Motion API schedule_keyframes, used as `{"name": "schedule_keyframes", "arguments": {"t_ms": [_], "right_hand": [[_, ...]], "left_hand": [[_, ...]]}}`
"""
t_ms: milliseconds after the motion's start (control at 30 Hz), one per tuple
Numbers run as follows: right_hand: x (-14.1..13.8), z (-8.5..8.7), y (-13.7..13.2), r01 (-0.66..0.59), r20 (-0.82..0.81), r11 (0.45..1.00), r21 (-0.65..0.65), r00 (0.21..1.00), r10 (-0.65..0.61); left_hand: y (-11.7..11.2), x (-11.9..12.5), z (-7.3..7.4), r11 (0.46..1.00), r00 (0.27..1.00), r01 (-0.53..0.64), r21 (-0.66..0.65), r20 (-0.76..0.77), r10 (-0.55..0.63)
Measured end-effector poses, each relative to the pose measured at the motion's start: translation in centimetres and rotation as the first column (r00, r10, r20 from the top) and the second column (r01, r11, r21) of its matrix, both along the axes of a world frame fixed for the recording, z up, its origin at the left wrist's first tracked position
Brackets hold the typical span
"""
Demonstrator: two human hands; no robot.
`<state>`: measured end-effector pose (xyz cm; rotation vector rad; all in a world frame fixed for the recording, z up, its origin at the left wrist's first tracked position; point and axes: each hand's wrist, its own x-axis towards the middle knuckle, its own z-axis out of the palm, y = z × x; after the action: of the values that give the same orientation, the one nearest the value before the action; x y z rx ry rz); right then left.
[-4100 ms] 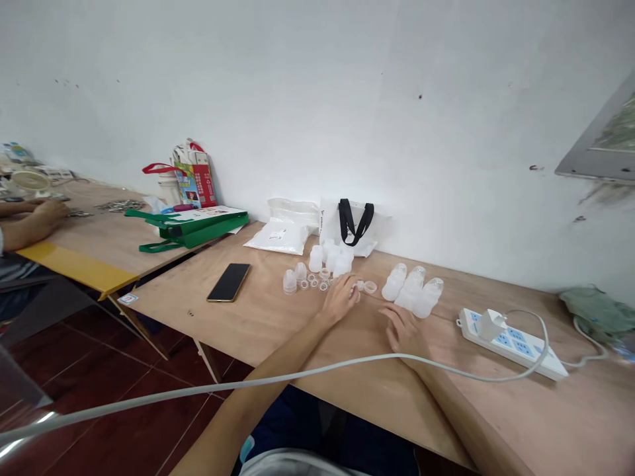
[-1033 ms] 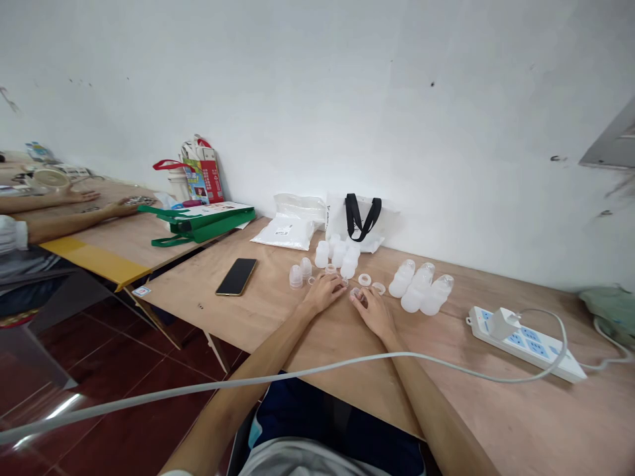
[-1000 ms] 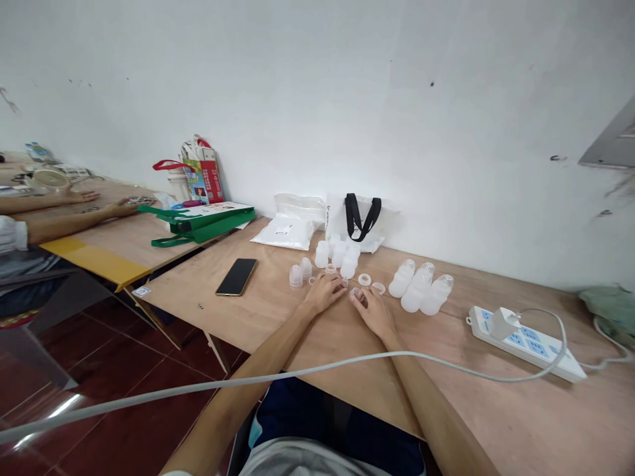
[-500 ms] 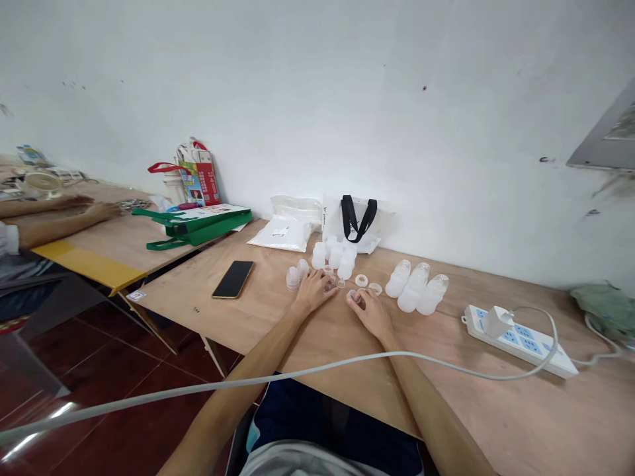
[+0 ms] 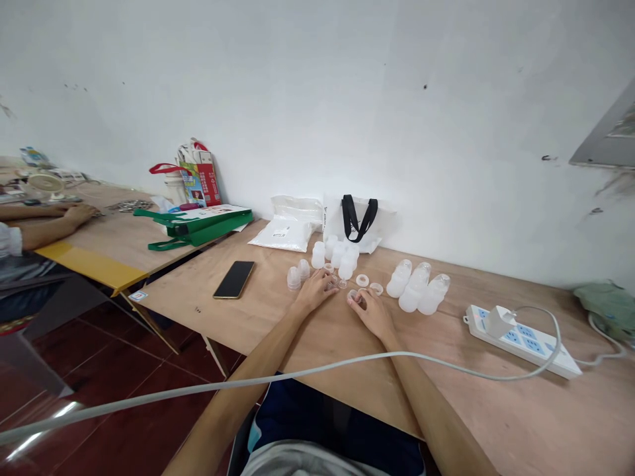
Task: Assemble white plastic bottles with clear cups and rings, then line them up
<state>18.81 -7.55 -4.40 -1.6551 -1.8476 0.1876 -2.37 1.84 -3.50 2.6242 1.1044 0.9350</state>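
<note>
Resting on the wooden table [image 5: 278, 317], both hands meet mid-table. Right hand [image 5: 371, 312]: thumb and forefinger pinching a small clear cap [image 5: 352, 295], just near of two white rings [image 5: 363, 280]. Left hand [image 5: 314, 291]: fingers curled over tiny clear pieces [image 5: 342, 283]; cannot tell whether it grips any. Three bottles [image 5: 417, 288] lie to the right, phone [image 5: 234, 279] to the left.

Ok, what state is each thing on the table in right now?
Left hand, palm down, fingers curled.
Right hand, fingertips pinching clear piece.
Three bottles, lying on sides.
Small bottles, upright.
Phone, screen dark.
Power strip, charger plugged in.
Green bag, lying flat.
</note>
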Motion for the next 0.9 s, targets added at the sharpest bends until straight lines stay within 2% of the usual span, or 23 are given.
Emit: {"name": "schedule_keyframes", "arguments": {"t_ms": [467, 667, 900], "right_hand": [[-0.1, -0.1, 0.0, -0.003, -0.019, 1.000, 0.018, 1.000, 0.004], [0.0, -0.2, 0.0, 0.092, 0.036, 0.996, 0.014, 0.995, -0.093], [-0.2, 0.1, -0.2, 0.144, 0.082, 0.990, 0.002, 0.986, -0.144]], "left_hand": [[-0.4, 0.2, 0.7, 0.975, 0.975, 0.220, -0.034, 0.045, -0.218], [-1.2, 0.6, 0.7, 0.963, 0.959, 0.268, 0.014, 0.090, -0.268], [-3.1, -1.0, 0.5, 0.935, 0.934, 0.352, -0.050, -0.050, -0.354]]}}
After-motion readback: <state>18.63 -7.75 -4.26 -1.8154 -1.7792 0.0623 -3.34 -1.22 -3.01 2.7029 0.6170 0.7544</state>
